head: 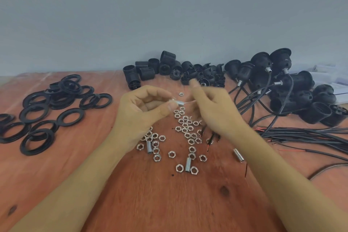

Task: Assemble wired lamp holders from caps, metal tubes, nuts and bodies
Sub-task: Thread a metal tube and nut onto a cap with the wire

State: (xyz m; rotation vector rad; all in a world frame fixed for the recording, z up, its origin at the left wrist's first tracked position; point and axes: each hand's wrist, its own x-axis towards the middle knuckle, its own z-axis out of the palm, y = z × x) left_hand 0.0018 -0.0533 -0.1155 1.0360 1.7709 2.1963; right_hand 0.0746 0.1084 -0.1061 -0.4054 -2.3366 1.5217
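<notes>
A pale grey wall backs a reddish wooden worktop (169, 203), and the scatter of loose nuts (186, 128) in its middle is the thing to steer by. Just above the far edge of the nuts, the left hand (143, 113) pinches a short metal tube (176, 102) between thumb and fingertips, held level and clear of the wood. The right hand (212, 113), blurred, curls over the right side of the nuts and pinches a thin wire (190, 102) whose end meets the tube's mouth; how far in it goes I cannot make out. Spare tubes (187, 165) lie on the near side of the nuts; black rings (56, 103) are spread well to their left; black bodies and caps (150, 69) are piled behind them against the wall; finished holders (282, 81) sit behind and to the right, their black cables (301, 133) trailing down the right side.

This looks to me like the threading step. The fine wire could catch on the tube's rim and buckle rather than pass through; the tube is small and lightly held, so a slip would drop it among the nuts; the right forearm lies close over the nuts and cable ends, so a careless sweep could scatter them.
</notes>
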